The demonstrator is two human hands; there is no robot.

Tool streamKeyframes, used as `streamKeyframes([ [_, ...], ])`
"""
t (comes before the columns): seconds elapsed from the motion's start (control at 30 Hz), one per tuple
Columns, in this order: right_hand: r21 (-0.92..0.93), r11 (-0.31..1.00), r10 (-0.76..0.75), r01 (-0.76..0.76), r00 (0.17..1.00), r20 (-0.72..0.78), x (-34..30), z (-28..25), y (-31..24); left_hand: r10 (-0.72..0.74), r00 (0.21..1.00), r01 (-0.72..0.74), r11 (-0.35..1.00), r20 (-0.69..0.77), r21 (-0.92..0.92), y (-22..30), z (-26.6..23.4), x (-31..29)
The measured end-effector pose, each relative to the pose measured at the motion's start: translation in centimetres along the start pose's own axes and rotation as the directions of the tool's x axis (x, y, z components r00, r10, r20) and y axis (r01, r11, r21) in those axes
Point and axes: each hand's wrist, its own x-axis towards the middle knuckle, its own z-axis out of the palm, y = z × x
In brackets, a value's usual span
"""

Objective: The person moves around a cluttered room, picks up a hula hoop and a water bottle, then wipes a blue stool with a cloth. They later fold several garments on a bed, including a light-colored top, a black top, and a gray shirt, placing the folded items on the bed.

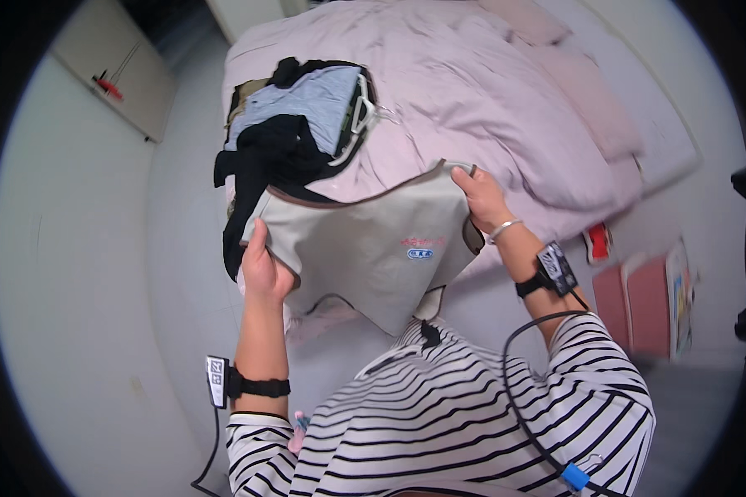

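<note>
A light grey garment point(348, 248) with brown edging and a small pink and blue print is stretched between my hands in front of my body. It looks like an apron, though its full shape does not show. At its left side my left hand point(265, 267) grips the edge, thumb on top. My right hand point(477, 195) pinches the upper right corner, with its other fingers behind the cloth. The lower part hangs down in a point above my striped shirt.
Beyond the garment stands a bed with a pink cover point(439, 91). On it lie a folded grey-blue shirt point(298, 103), black clothing point(269, 153) and white hangers point(361, 116). Pink boxes point(638, 302) stand at the right. A black cable point(510, 373) runs along my right arm.
</note>
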Motion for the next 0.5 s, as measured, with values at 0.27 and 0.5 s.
streamKeyframes([
  [0.27,-0.369,0.906,0.363,-0.207,0.828,0.428,25.8,5.2,6.1,0.121,0.778,0.406,0.654,-0.617,0.639,-1.6,-10.9,22.7],
  [0.5,-0.784,0.620,0.178,0.011,0.972,0.154,25.6,-0.5,20.0,0.480,0.849,0.456,-0.455,-0.221,0.765,-9.6,-19.3,16.6],
])
